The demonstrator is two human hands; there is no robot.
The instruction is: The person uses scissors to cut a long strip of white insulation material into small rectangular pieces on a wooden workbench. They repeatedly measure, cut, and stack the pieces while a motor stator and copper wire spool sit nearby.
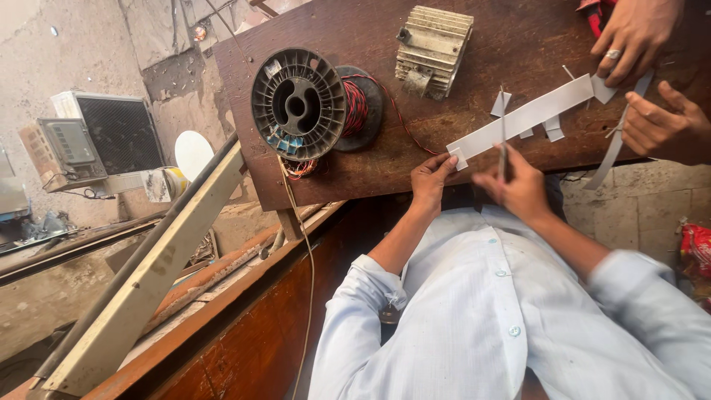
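Far left, on the ground: a boxy grey unit with a dark grille (pixel 118 133), partly cut off by clutter, kind hard to make out. Next to it, a pale wooden plank (pixel 148 274) slanting up toward the dark wooden table (pixel 355 30).

On the table's left part: a black plastic spool (pixel 298 104) lying on its side, red wire (pixel 356 107) wound on its core, mostly hidden behind the near flange. Right of that, a ribbed metal block (pixel 433 50), far side out of sight.

At the table's near edge: left hand (pixel 433 178), fingers pinched shut on the lower end of a long white strip (pixel 526 118) lying slantwise on the wood. Just right: right hand (pixel 518 185), closed around a thin blade-like tool (pixel 503 137) held upright across the strip; handle buried in the fist, kind of tool not clear. Small white scraps (pixel 552 127) beside the strip.

Upper right: another person's hand with a ring (pixel 633 37) pressing the strip's far end, cropped at the frame top. Below it, that person's other hand (pixel 663 122), cut off at the edge, a narrow grey strip at its fingers.
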